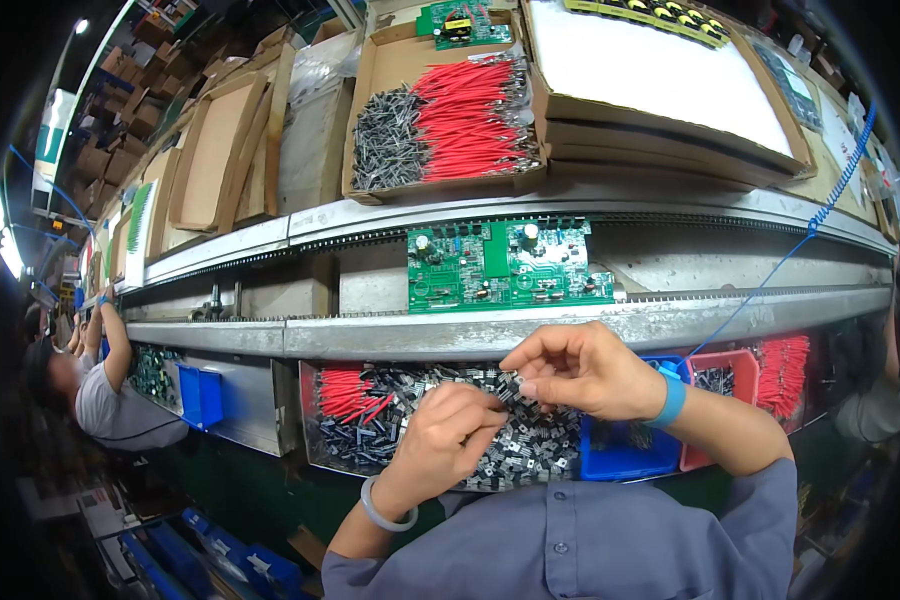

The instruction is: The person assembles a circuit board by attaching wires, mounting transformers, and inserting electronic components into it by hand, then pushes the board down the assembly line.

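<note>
My left hand (pixel 442 436), with a pale bangle at the wrist, hovers over a metal tray (pixel 305 420) of loose parts. Its fingers are curled together, and whatever they hold is hidden. Just to the right, my right hand (pixel 592 375), wearing a blue wrist strap (pixel 673 398), has thumb and index finger pinched near the left fingertips. A tiny part seems to be between them, too small to name. Beneath both hands lie many small black three-legged components (pixel 530 445). Red-sleeved leads (pixel 345 392) and dark cylindrical parts (pixel 355 440) fill the tray's left side.
Beyond the tray, a green circuit board (pixel 500 265) rests on the conveyor rails (pixel 670 325). A blue bin (pixel 620 462) and a red bin (pixel 748 368) stand at right. Behind sits a cardboard box (pixel 370 60) of leads. A coiled blue cord (pixel 840 190) hangs at right; a co-worker (pixel 110 390) is at left.
</note>
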A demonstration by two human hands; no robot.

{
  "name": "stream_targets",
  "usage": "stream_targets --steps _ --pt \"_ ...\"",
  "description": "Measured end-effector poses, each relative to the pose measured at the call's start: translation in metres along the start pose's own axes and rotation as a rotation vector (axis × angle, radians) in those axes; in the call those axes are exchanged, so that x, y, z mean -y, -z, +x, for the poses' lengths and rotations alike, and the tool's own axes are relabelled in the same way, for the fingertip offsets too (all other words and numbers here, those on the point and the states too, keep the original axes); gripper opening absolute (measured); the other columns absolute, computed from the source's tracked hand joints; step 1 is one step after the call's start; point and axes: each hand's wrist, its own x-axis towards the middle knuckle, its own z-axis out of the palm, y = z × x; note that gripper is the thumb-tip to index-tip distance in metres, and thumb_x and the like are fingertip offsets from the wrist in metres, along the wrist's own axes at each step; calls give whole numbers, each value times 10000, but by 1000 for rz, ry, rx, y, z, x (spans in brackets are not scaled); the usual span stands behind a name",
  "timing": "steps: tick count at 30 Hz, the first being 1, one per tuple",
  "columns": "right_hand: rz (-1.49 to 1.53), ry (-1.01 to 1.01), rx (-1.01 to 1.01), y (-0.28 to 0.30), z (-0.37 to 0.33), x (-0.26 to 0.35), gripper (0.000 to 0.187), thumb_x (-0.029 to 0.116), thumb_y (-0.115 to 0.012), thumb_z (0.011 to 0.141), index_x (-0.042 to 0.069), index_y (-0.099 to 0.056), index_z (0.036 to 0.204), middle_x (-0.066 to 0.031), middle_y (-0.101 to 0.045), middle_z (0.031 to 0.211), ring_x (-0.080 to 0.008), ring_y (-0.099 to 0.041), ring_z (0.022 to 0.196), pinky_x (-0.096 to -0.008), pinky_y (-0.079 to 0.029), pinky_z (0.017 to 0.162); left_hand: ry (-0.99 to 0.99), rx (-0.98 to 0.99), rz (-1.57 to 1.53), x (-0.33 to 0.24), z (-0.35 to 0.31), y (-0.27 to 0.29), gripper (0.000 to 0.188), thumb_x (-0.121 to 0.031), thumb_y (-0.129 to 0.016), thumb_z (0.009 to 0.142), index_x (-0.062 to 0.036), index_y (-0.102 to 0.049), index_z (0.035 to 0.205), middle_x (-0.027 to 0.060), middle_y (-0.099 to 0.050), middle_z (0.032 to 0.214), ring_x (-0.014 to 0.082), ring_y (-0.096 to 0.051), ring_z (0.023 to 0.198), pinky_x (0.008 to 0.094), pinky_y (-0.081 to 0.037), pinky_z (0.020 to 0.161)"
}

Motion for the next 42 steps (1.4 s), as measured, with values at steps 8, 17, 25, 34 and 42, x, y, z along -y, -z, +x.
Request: stream_targets --steps 8,17,25,34,42 --pt "-1082 641 -227 -1 48 16 150 170 -765 899 33 -707 893 -115 -669 841 -326 -691 787 -437 -558 668 144 73 -126 -7 -4 -9 154 39 -702 887 11 -669 1035 151 -728 1018 321 -715 950 372 -572 807" --pt "-1397 707 -195 -4 94 14 82 70 -654 784 34 -622 851 -119 -641 855 -322 -694 840 -451 -566 663 48 23 -169 -5 -6 -8 196 78 -676 890 23 -681 1079 174 -722 1048 339 -718 932 389 -589 808" --pt "-1445 642 -166 -7 98 17 66 61 -645 795 26 -627 849 -129 -648 868 -321 -698 854 -450 -579 681 131 -116 -156 1 -15 10 177 72 -720 884 32 -734 1055 180 -751 947 312 -743 833 357 -598 746" --pt "-1478 702 -218 -11 106 16 136 108 -713 878 37 -614 817 -105 -602 793 -319 -657 724 -450 -542 591 218 -282 -104 10 -22 34 138 84 -734 864 44 -758 993 153 -771 921 233 -747 815 301 -579 726" --pt "-1588 648 -122 -14 106 19 82 70 -647 803 34 -625 873 -102 -647 888 -290 -692 880 -412 -584 690 270 -448 -101 26 -34 45 119 45 -749 896 28 -756 1013 144 -764 924 238 -746 814 311 -575 729"
